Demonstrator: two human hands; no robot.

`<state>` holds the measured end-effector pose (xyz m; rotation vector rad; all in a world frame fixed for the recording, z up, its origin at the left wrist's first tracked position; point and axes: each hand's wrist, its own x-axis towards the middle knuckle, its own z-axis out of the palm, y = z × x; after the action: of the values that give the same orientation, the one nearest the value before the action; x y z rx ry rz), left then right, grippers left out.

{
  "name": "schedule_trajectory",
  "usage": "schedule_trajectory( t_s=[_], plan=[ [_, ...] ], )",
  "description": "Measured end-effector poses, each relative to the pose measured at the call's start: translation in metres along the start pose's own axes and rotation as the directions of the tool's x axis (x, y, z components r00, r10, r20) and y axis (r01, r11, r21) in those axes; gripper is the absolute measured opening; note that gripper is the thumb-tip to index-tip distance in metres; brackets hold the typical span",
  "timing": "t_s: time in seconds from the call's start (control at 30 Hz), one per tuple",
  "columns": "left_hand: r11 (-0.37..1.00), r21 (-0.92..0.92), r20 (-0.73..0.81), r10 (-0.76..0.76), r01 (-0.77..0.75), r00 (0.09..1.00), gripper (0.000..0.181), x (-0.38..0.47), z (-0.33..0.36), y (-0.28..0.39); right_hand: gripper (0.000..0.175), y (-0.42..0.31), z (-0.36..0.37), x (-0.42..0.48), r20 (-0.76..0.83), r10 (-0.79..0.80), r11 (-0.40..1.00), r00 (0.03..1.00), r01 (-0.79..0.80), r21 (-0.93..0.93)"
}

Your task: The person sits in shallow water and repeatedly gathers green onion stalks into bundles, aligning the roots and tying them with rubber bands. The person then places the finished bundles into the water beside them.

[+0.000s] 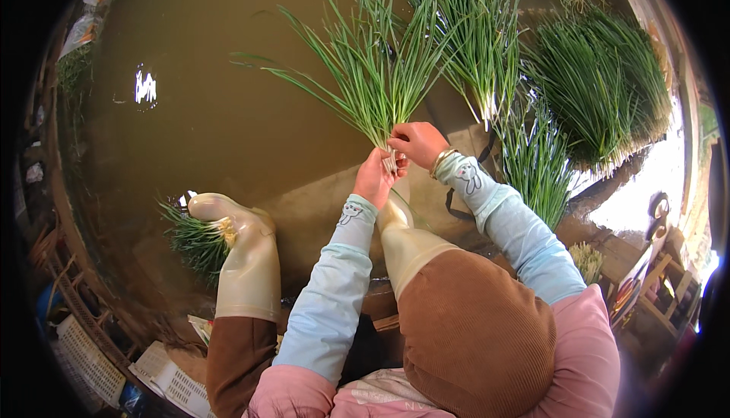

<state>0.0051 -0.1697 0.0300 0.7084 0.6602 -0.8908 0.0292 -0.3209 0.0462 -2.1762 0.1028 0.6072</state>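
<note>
My left hand (pixel 374 178) is closed around the pale lower stems of a bunch of slender green onions (pixel 373 70). The long leaves fan out away from me over brown water. Against the same stems, just above the left fingers, my right hand (pixel 421 143) has its thumb and fingers pinched together; its fingertips are partly hidden. A gold-coloured bangle (pixel 442 162) circles the right wrist. Another loose bunch of green onions (pixel 483 59) lies beyond the right hand, white ends towards me. More green onions (pixel 539 161) lie beside my right forearm.
Murky water (pixel 188 104) covers the area ahead and left. A thick stack of green onions (pixel 593 81) sits at the right. Beside my left rubber boot (pixel 245 247) lies a small bunch (pixel 199 241). A dark strap (pixel 456 207) is near the right wrist. White plastic crates (pixel 171 384) stand lower left.
</note>
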Motion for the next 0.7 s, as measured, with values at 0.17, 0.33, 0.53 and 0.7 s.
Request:
schedule_trajectory(
  t_s=[0.17,0.33,0.53,0.7],
  plan=[
    [0.996,0.081,0.057,0.038,-0.043,0.998,0.007,-0.001,-0.002,0.0,0.026,-0.007,0.002,0.001,-0.184,-0.069,0.983,0.981,0.035,-0.18],
    [0.989,0.143,0.022,0.039,-0.042,0.999,0.004,0.002,-0.004,-0.007,0.018,-0.019,0.008,0.01,-0.222,-0.197,0.89,0.955,0.079,-0.45],
    [0.988,0.137,0.059,0.06,-0.068,0.996,0.01,0.002,-0.012,-0.006,0.012,-0.016,0.01,0.004,-0.22,-0.454,0.822,0.863,0.311,-0.477],
    [0.992,0.065,0.173,0.095,-0.107,0.98,0.013,0.002,-0.019,0.0,0.013,-0.013,0.006,0.003,-0.098,-0.476,0.876,0.874,0.462,-0.135]
  ],
)
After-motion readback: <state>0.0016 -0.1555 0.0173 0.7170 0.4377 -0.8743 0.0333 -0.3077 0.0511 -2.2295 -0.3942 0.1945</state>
